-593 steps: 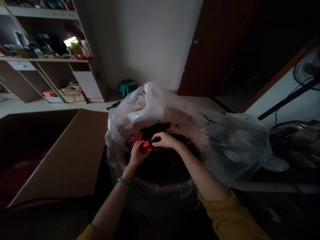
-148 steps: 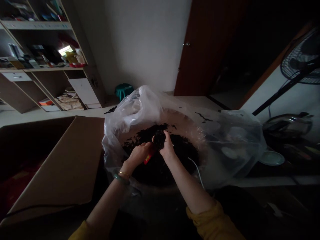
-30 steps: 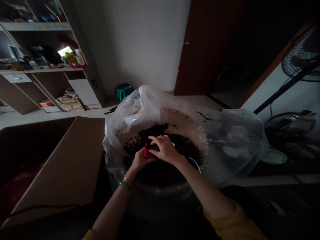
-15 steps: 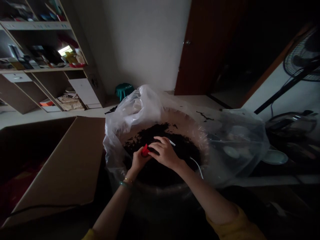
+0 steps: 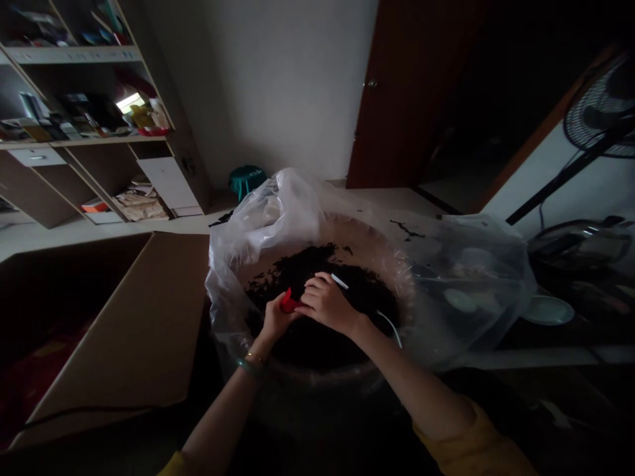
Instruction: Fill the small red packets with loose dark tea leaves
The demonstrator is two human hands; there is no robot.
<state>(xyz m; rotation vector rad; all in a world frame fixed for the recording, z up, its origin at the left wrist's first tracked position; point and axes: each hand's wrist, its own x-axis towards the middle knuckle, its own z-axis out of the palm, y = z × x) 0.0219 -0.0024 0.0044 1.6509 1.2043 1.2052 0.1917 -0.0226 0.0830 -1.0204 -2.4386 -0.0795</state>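
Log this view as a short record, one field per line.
Left grip: holds a red packet
Right grip: bent close against the packet; anything held is hidden
Beneath both: dark flakes in a round tub
About the tub: translucent plastic sheeting
White strip: just beyond the right grip
Left side: open cardboard box
Far right: black fan
Lighting: dim

Carton [image 5: 131, 317] left of the tub [image 5: 360, 241]; flakes [image 5: 317, 344] inside it; door [image 5: 397, 99] behind; fan [image 5: 602, 116] far right

red packet [image 5: 288, 303]: partly hidden by left hand [image 5: 275, 319] | right hand [image 5: 328, 304]: palm side hidden, contents unclear | box [image 5: 126, 330]: cut off left | fan [image 5: 599, 118]: cut off right | shelf items [image 5: 143, 116]: too small
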